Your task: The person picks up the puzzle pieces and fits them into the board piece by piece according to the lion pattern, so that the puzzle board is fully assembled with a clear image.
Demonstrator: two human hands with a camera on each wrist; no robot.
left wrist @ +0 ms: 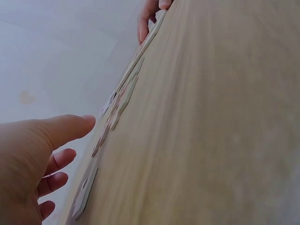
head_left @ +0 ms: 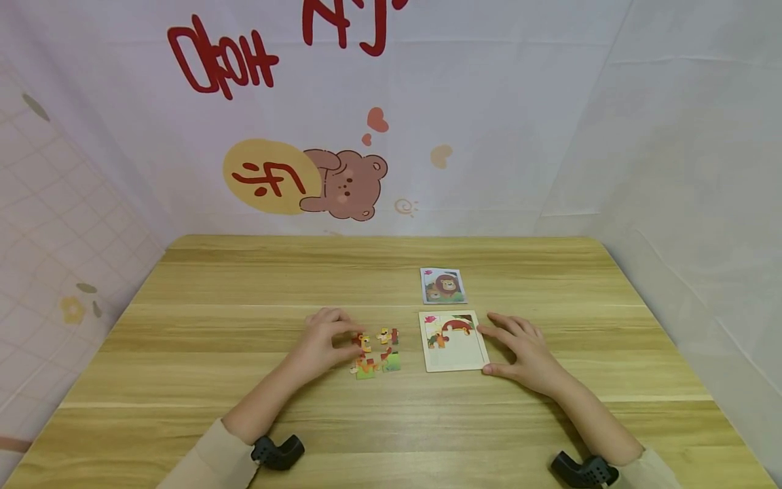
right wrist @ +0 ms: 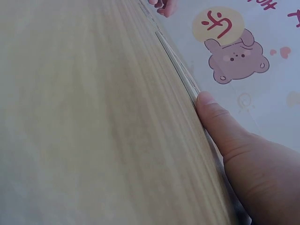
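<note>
Small orange cardboard puzzle piece (head_left: pixel 364 341) is pinched by left hand (head_left: pixel 322 343) beside loose pieces (head_left: pixel 380 356); white puzzle tray (head_left: pixel 453 341), partly filled, is steadied by flat right hand (head_left: pixel 523 351). Neighbouring pieces could be scattered if brushed.

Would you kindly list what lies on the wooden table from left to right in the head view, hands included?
Left hand → small cluster of loose colourful jigsaw pieces → white rectangular puzzle board with a few pieces fitted → right hand, resting at the board's right edge.
</note>
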